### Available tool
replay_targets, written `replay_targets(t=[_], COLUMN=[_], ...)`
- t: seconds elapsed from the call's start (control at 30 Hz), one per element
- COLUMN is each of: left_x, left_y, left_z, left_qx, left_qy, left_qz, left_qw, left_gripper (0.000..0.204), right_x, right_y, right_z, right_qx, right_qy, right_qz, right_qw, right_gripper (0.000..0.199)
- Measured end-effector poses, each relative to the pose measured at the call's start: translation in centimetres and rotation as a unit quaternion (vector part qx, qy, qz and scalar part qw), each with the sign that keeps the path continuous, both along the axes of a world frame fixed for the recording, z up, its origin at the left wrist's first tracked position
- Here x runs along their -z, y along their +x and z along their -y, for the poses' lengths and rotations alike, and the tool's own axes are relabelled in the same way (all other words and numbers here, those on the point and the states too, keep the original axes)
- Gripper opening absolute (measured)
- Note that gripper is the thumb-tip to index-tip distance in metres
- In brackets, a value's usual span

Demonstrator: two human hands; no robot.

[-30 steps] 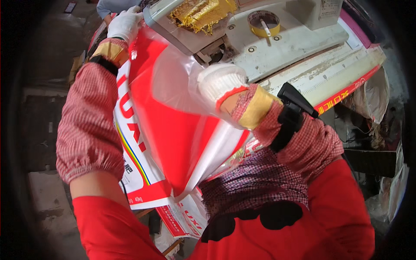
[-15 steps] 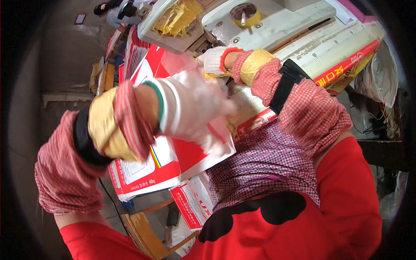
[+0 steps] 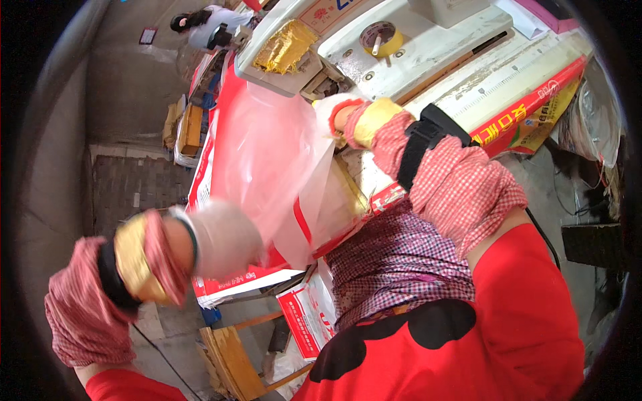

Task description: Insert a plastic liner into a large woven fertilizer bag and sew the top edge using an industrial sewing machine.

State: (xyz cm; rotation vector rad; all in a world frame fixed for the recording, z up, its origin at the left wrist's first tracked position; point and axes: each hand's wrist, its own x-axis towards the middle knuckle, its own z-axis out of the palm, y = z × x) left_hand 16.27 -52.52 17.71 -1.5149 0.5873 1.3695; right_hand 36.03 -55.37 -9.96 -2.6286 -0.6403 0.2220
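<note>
Left hand [image 3: 227, 239]: white-gloved, motion-blurred, at the near left of the plastic sheet [image 3: 267, 147]; cannot tell whether it grips.
Right hand [image 3: 329, 110]: white-gloved, at the sheet's far right; fingers hidden, grip unclear.
Plastic sheet: clear, over a red-and-white sack [image 3: 221, 286], left of centre.
Machine [image 3: 428, 63]: pale grey, far side, bearing a yellow tape roll [image 3: 394, 45].

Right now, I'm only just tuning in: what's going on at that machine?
A person is handling a red-and-white printed bag with clear plastic film spread across it. The gloved left hand is blurred at the bag's near left side; its grip is unclear. The gloved right hand is by the film's upper right edge, next to the sewing machine, fingers mostly hidden. A yellow tape roll lies on the machine.
</note>
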Motion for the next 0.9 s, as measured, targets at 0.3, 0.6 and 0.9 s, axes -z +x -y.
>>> replay_targets(t=[0.3, 0.6, 0.9], left_x=[7.8, 1.7, 3.6], left_y=[-4.6, 1.7, 5.0], left_z=[3.3, 1.4, 1.7], left_qx=[0.115, 0.119, 0.021], left_qy=[-0.342, 0.044, -0.206], left_qz=[-0.087, 0.006, 0.019], left_qw=[0.928, 0.992, 0.978], left_gripper=[0.006, 0.018, 0.03], right_x=[-4.6, -6.2, -3.8], right_y=[-16.4, -11.3, -12.4], right_z=[3.1, 0.0, 0.6], right_qx=[0.042, 0.058, 0.073], right_qy=[0.017, 0.027, 0.03], right_qz=[0.032, 0.035, 0.047], right_qw=[0.998, 0.997, 0.996], right_gripper=[0.03, 0.028, 0.026])
